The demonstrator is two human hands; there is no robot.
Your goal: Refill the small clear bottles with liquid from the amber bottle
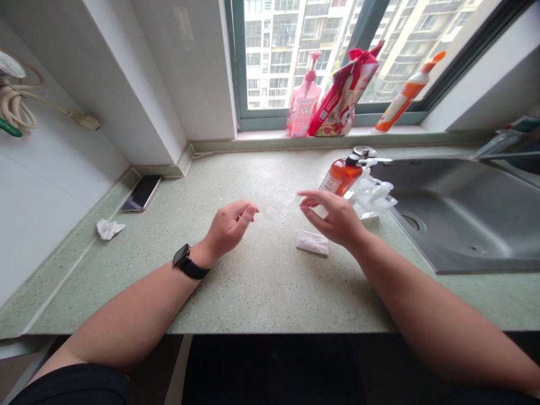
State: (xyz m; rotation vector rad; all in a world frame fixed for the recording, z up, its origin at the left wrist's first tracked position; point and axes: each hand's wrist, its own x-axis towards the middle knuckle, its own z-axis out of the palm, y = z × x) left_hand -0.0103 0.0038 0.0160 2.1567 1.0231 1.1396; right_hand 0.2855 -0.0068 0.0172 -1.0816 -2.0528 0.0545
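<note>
My left hand [230, 225] hovers over the speckled green stone countertop [253, 292], fingers loosely curled and nothing visible in them. A black smartwatch [188, 261] sits on that wrist. My right hand [333, 216] is raised a little further right, with its thumb and forefinger close together near a faint pale sliver, too small to identify. Just below that hand lies a folded white paper packet [312, 242]. Behind the fingers stands an amber pump bottle [341, 175].
A steel sink [459, 214] lies right, with a white fitting [373, 197] at its edge. On the left are a phone [141, 193], crumpled tissue [109, 229] and coiled cord [19, 107]. A pink pump bottle [304, 95], red pouch [343, 93] and orange-capped bottle [405, 93] line the windowsill.
</note>
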